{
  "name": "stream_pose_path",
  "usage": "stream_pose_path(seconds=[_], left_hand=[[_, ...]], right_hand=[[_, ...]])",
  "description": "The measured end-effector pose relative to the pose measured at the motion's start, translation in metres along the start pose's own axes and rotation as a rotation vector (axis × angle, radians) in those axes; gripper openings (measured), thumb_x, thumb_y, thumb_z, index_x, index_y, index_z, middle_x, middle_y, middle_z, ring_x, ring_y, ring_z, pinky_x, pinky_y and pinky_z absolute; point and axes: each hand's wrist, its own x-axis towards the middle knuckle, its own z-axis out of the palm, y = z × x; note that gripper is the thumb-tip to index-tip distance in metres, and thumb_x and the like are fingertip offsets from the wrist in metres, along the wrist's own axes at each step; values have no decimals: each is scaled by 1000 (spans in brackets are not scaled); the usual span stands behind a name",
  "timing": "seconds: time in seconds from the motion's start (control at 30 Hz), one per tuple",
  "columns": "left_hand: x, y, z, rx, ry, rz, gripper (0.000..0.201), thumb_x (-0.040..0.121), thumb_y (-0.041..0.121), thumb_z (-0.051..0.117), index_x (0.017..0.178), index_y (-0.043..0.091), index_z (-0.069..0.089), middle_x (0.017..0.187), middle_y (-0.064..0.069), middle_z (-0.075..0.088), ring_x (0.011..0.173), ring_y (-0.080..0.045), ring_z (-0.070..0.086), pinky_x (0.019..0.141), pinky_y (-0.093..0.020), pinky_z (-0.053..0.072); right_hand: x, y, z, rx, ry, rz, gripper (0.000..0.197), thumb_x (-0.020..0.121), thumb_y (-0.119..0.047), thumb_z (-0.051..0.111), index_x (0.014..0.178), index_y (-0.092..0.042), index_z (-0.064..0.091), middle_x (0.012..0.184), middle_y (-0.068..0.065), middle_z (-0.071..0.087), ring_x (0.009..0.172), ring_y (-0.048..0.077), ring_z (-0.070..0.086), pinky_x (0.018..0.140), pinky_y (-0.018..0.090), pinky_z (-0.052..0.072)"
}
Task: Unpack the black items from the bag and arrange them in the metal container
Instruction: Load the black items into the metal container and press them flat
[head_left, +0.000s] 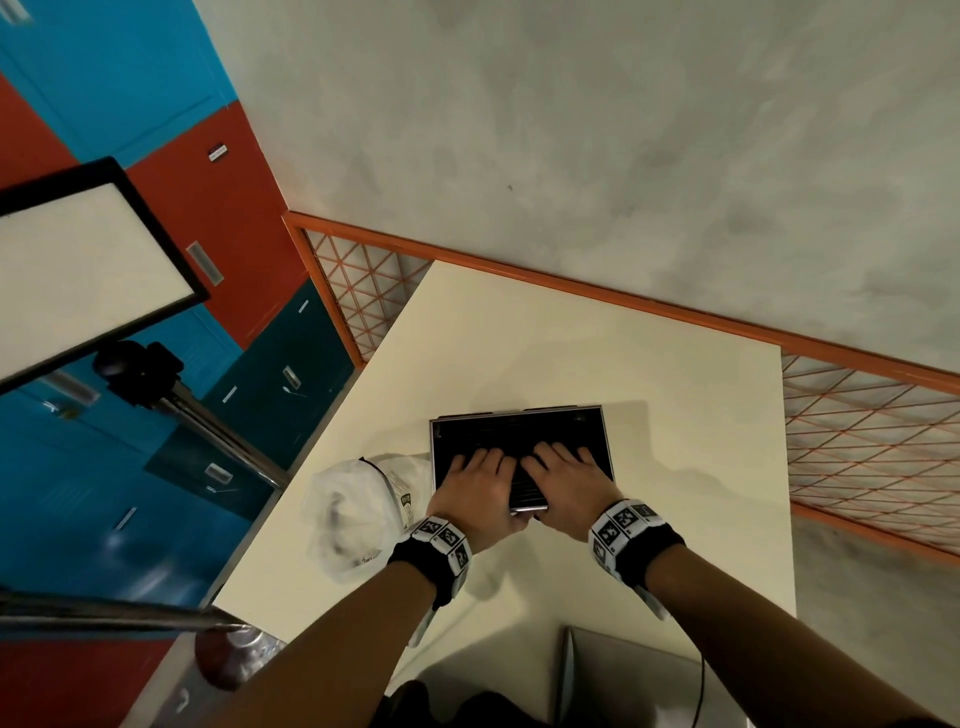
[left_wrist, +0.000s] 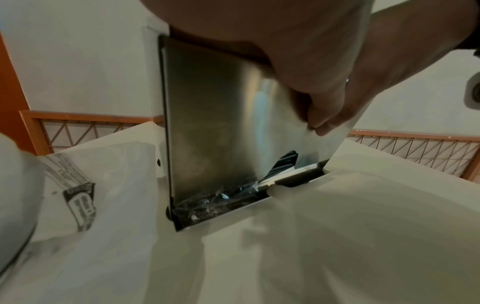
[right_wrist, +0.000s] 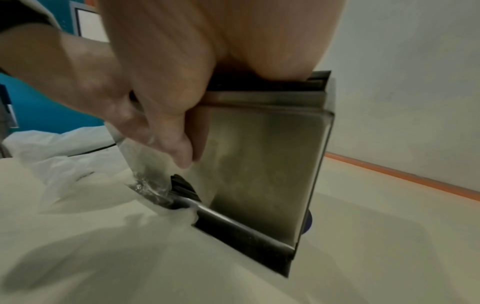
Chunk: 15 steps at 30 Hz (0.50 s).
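Both hands, left hand (head_left: 475, 496) and right hand (head_left: 571, 488), grip the near edge of the metal container (head_left: 519, 415), fingers spread over the black items (head_left: 498, 434) inside, tilting it on the table (head_left: 571, 338); arranging looks nearly finished, so next comes lowering it flat beside the bag (head_left: 353, 514).

Silver metal container (head_left: 605, 431), black items (head_left: 519, 436)

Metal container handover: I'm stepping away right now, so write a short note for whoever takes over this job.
Left hand: grips the near left edge of the metal container, fingers spread on the black items inside.
Right hand: grips the near right edge in the same way.
Container: on the white table, filled with black items.
Bag: crumpled on the table, left of the container; contents cannot be seen.
Done: black items are in the container.
Left: check the bag for leftovers, and level the stack if needed.
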Motion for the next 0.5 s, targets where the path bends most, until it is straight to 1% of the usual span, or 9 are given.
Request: stream_pose_path(seconds=[0.07, 0.17, 0.33, 0.5], left_hand=[[0, 0, -1, 0, 33, 18, 61, 74, 66, 61, 109, 16, 59, 104, 1, 59, 99, -22, 55, 84, -41, 46], [0, 0, -3, 2, 31, 21, 61, 73, 67, 63, 107, 17, 59, 102, 1, 59, 96, -21, 55, 82, -39, 48], [3, 1, -7, -33, -34, -14, 56, 73, 63, 59, 105, 17, 57, 97, 0, 64, 90, -21, 63, 78, -37, 54], [10, -2, -9, -17, -60, -14, 55, 76, 64, 56, 107, 18, 57, 98, 0, 66, 91, -21, 64, 79, -36, 54]], right_hand=[[-2, 0, 2, -9, 37, -5, 62, 58, -42, 78, 112, -22, 55, 111, 1, 55, 100, 24, 55, 77, 45, 48], [-4, 0, 1, -19, 60, -11, 60, 60, -42, 77, 111, -23, 54, 110, 0, 56, 99, 24, 55, 78, 45, 48], [2, -3, -4, -19, -18, 26, 55, 64, -40, 71, 113, -24, 52, 106, -2, 60, 99, 23, 57, 80, 47, 43], [7, -4, -8, -40, -46, 59, 53, 72, -40, 65, 121, -24, 49, 114, -1, 57, 108, 23, 53, 87, 49, 39]])
